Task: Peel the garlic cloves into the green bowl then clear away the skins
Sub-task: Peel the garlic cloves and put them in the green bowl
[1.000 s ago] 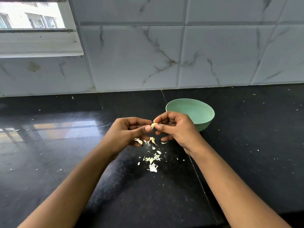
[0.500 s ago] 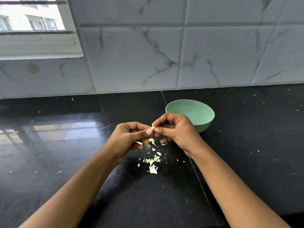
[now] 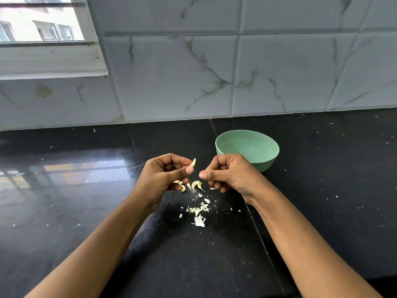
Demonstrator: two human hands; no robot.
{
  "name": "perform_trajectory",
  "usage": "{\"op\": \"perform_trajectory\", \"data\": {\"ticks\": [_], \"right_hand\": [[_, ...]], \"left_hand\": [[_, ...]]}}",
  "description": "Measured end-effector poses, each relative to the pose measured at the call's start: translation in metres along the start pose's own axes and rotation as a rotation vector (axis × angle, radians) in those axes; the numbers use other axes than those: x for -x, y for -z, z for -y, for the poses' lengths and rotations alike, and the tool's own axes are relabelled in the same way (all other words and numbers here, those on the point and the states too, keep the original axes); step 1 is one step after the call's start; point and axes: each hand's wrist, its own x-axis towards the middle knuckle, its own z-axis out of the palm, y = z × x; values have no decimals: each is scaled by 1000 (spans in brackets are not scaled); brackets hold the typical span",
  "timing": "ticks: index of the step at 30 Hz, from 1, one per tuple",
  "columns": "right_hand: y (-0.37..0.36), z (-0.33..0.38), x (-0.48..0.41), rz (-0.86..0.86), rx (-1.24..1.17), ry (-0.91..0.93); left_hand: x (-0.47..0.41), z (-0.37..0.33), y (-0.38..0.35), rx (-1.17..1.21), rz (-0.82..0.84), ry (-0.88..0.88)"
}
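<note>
My left hand [image 3: 163, 179] pinches a pale garlic clove [image 3: 193, 163] between thumb and forefinger, its tip pointing up. My right hand [image 3: 229, 175] is a short gap to the right with its fingers curled and the thumb against the forefinger; nothing shows in it. The green bowl [image 3: 264, 153] stands on the black counter just behind my right hand, and what I see of its inside holds nothing. Torn garlic skins [image 3: 198, 209] lie scattered on the counter below and between my hands. A few pale curled pieces [image 3: 196, 186] sit right under my fingers.
The glossy black counter [image 3: 322, 190] runs left and right, with small white flecks on it. A marble-tiled wall [image 3: 193, 72] closes off the back. A window [image 3: 40, 22] with a white sill is at the upper left.
My hands, joined on the clove before, have drawn apart. The clove stays in my left hand and my right hand has pulled away to the right.
</note>
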Motion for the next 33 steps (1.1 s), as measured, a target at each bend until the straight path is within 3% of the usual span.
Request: {"op": "perform_trajectory", "data": {"ticks": [7,18,27,33], "right_hand": [[2,-3,1,82,-10,-19],[-11,-9,-5,-83,-74,97],[-7,-6,-4,3,-279,62],[-7,-7,-5,-14,-272,34]], "left_hand": [[0,2,-1,-21,17,16],[2,6,-6,-38,71,4],[0,4,-5,188,61,128],[0,4,-8,312,85,235]]}}
